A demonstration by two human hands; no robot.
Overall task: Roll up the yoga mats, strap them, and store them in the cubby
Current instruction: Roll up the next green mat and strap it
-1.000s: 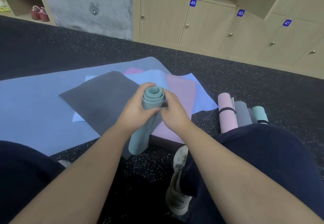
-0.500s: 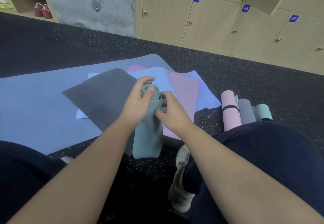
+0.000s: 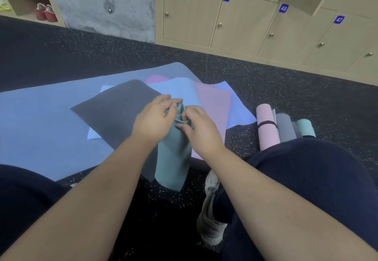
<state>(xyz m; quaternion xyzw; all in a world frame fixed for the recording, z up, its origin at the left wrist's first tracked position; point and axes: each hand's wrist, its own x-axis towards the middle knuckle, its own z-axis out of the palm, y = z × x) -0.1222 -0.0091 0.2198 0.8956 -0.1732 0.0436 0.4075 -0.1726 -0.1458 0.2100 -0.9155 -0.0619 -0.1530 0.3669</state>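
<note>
**Matt foam mats on speckled rubber flooring**

The rolled teal mat (image 3: 172,154) looks soft, matt and foam-like. The flat dark grey mat (image 3: 114,109), pink mat (image 3: 212,101) and large blue mat (image 3: 36,121) share that dull, smooth finish. The floor (image 3: 286,89) is rough black rubber with pale flecks. The lockers (image 3: 243,21) show pale wood-grain laminate with small shiny metal knobs. The wall (image 3: 98,1) is bare, mottled concrete.

Floor (image 3: 286,89): dark speckled rubber
Left of the fingers (image 3: 167,98): large blue mat (image 3: 36,130) spread flat, bearing overlapped sheets
Right of the fingers: pink roll (image 3: 267,130), grey roll (image 3: 286,127), teal roll (image 3: 305,127) side by side
</note>
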